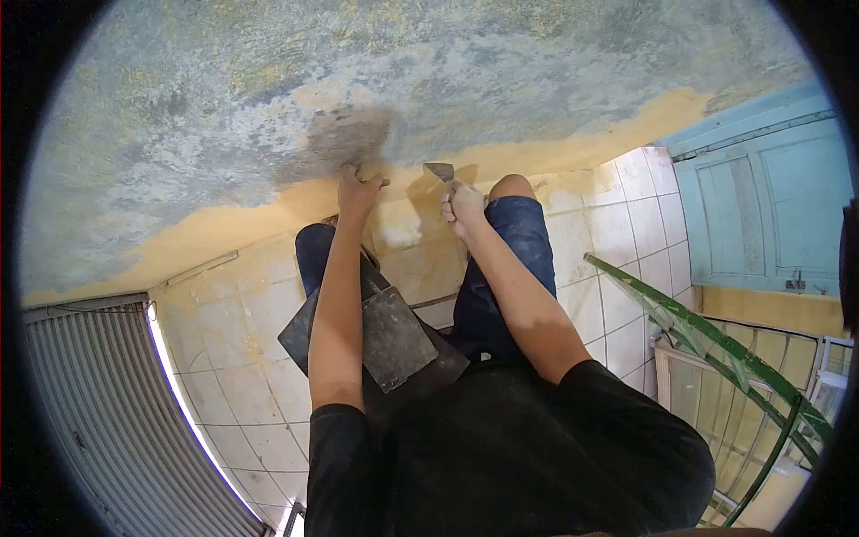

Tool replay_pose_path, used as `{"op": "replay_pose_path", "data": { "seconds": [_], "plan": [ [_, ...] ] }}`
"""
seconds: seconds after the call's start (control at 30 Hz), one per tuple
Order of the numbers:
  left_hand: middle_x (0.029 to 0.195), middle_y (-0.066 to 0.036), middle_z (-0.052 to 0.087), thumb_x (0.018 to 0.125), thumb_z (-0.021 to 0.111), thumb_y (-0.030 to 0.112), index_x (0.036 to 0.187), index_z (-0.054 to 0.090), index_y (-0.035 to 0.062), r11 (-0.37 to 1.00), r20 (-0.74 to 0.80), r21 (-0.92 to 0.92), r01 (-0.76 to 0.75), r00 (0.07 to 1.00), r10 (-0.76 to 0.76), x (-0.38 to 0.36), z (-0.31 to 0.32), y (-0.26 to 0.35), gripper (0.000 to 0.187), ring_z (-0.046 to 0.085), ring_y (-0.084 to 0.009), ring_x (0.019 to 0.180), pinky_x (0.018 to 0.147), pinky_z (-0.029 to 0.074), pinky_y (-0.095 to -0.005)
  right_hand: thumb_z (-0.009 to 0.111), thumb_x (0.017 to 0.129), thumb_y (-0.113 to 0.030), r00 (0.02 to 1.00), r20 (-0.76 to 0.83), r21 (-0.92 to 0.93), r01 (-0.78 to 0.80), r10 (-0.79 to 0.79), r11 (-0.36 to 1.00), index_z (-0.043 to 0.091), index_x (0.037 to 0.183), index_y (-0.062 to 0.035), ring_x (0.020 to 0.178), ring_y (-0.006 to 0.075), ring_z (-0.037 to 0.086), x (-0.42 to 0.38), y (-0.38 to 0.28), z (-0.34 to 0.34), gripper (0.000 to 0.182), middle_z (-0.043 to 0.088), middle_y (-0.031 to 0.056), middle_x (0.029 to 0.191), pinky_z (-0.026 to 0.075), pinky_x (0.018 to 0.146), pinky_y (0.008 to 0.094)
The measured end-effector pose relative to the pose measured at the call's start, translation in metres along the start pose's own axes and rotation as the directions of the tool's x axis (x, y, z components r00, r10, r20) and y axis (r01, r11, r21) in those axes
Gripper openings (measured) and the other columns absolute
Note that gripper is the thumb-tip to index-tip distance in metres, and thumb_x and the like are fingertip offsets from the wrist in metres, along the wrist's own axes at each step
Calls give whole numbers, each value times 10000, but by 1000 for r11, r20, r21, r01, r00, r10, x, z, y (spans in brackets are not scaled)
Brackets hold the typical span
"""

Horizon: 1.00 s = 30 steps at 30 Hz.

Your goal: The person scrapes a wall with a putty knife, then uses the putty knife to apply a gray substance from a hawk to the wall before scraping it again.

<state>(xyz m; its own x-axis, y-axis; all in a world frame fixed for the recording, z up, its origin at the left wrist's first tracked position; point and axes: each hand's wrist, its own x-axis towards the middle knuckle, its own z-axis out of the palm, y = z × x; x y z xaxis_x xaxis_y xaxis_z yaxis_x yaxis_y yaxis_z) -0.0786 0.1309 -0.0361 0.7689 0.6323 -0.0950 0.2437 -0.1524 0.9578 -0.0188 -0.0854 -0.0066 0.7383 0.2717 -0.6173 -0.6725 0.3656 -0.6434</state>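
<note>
one scraper in right hand; left hand beside.

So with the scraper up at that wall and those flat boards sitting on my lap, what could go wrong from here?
The left hand is braced on the wall close to where the right hand works the scraper, so a slip could nick those fingers. The flat dark boards rest loose across the thighs and could slide off onto the tiled floor. The green railing sits close to the right elbow.
</note>
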Motion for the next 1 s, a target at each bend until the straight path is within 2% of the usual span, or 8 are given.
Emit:
{"op": "replay_pose_path", "data": {
  "seconds": [0.17,0.27,0.37,0.47,0.57,0.67,0.77,1.0],
  "plan": [
    [1047,-175,647,789,684,157,1135,494,-136,994,75,70,83,993,-88,-8,-4,18,491,708,-240,933,755,525,-336,419,979,-190,997,69,-114,-20,28,993,515,983,-157,457,127,382,32,15,-21,101,513,68,697,272,364,257],
    [1119,-212,634,785,685,163,1172,473,-164,998,4,-59,27,1000,-27,-9,0,10,549,708,-248,919,790,517,-336,438,911,-115,1000,-3,-9,0,0,1000,505,790,-97,401,127,356,-6,-2,-1,140,486,62,609,271,338,275],
    [1197,-233,617,781,688,164,1215,442,-193,987,142,31,157,977,-160,-14,-9,37,614,706,-250,922,849,498,-339,442,918,-124,999,-51,-16,-6,5,1000,532,850,-98,402,125,362,0,-4,-3,116,492,67,615,264,331,277],
    [1265,-281,568,787,681,141,1264,384,-220,997,89,-40,72,994,-68,-4,-3,9,667,709,-260,916,855,499,-328,442,923,-133,997,-79,-37,-27,24,999,527,888,-96,398,122,366,-9,-12,1,99,496,69,616,260,325,275],
    [1198,-279,606,790,679,143,1288,353,-220,1000,65,14,-26,998,26,7,2,-18,698,713,-258,912,843,502,-324,398,978,-188,999,-30,-124,-32,29,992,533,1095,-105,449,118,370,-8,-14,-5,197,506,67,680,255,361,254],
    [1115,-278,638,794,680,153,1281,354,-216,997,91,-21,72,993,-70,-6,0,17,693,715,-261,901,821,508,-317,393,979,-190,999,-28,-132,-34,31,991,529,1123,-97,447,121,361,20,-3,-15,219,512,73,691,249,360,256],
    [1175,-286,604,800,680,142,1289,340,-219,997,99,-31,71,993,-67,-12,-1,28,696,715,-256,904,814,511,-316,455,925,-132,999,-32,21,-37,38,999,510,867,-102,386,122,358,-3,-8,-7,85,497,62,611,266,330,270],
    [1184,-273,558,841,619,-16,1328,309,-206,991,149,-54,120,983,-111,-7,-1,24,607,702,-280,834,680,559,-308,466,915,-126,999,22,56,-26,25,998,517,851,-100,395,123,371,1,-12,-12,86,497,59,603,278,342,278]
  ]
}}
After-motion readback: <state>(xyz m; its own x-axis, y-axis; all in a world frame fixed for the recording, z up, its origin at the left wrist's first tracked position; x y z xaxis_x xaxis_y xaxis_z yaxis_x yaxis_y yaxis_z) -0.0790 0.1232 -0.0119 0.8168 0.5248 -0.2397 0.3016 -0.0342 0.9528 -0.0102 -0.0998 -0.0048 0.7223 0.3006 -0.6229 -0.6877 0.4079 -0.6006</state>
